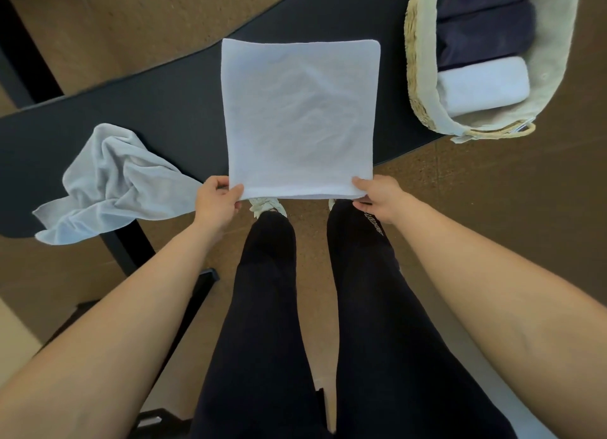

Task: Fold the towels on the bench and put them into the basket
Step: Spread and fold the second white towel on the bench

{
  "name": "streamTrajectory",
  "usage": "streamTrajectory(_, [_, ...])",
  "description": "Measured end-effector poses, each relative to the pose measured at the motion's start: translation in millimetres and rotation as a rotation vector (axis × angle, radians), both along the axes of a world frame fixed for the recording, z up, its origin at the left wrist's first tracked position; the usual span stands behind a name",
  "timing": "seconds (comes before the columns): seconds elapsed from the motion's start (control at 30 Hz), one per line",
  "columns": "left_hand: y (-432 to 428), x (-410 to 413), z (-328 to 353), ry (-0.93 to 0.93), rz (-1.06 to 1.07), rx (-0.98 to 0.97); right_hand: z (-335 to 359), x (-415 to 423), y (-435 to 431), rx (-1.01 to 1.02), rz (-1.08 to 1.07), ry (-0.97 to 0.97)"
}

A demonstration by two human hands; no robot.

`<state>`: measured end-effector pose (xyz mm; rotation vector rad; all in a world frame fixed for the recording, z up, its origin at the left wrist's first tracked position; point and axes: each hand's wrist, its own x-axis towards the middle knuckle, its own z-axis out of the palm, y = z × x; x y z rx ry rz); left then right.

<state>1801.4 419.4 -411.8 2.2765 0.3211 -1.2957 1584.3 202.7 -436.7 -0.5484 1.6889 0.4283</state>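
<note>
A white towel [297, 116] lies flat across the dark desk [157, 110], its near edge overhanging; the left hand [216, 202] and right hand [377, 200] each pinch a near corner. A crumpled grey towel [108, 182] sits to the left, and the basket [423, 77] at the right end holds rolled towels.

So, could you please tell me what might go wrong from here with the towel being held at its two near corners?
1. The white towel overhangs the bench's near edge, held only by the left hand and right hand; letting go of either corner could let it slide off.
2. The crumpled grey towel also droops over that edge and might get dragged or knocked down.
3. The basket already holds rolled towels, so another one may fit tightly.
</note>
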Motion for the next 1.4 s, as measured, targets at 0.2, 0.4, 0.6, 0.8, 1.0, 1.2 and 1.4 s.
streamTrajectory(0.2, [-1.8, -1.3, 16.9, -0.111, 0.133, -0.068, 38.9, -1.5, 0.9, -0.317, 0.084, -0.057])
streamTrajectory(0.4, [-32.3, 32.2, 18.3, 0.053, 0.468, -0.265, 61.9, 26.2, -35.7, -0.298, -0.275, -0.257])
streamTrajectory(0.6, [-97.8, 73.0, 12.5, 0.106, 0.725, -0.357, 50.8, 78.0, -79.0, -0.245, -0.575, -0.376])
streamTrajectory(0.8, [-148.3, 96.0, 0.5, 0.098, 0.799, -0.285, 33.5, 109.3, -105.7, -0.198, -0.569, -0.347])
streamTrajectory(1.0, [-159.1, 101.5, -14.8, -0.084, 0.635, -0.277, 21.4, 120.2, -116.2, -0.408, -0.39, -0.312])
streamTrajectory(1.2, [-134.3, 83.2, -40.8, -0.37, -0.103, -0.002, -3.5, 108.6, -94.6, -0.917, 1.033, -0.171])
streamTrajectory(1.4, [-122.0, 71.4, -46.2, -0.208, -0.109, 0.043, -13.2, 108.8, -79.3, -0.796, 1.435, -0.07])
